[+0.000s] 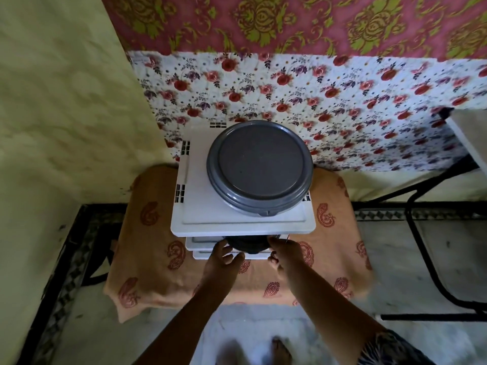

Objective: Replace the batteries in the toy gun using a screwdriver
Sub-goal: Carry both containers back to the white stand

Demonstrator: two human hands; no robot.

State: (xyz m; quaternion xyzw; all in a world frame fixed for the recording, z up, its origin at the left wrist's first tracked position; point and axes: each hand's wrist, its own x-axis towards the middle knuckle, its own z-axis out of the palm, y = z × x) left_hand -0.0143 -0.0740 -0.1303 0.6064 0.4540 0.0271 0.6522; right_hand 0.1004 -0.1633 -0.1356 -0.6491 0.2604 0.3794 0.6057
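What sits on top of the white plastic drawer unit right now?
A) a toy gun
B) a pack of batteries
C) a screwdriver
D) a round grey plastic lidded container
D: a round grey plastic lidded container rests on the top of the white plastic drawer unit, while no toy gun, screwdriver or batteries show there.

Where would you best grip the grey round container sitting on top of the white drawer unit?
Grip the grey container by its protruding rim, two hands from opposite sides: the lid is wide, flat and smooth, with no handle showing.
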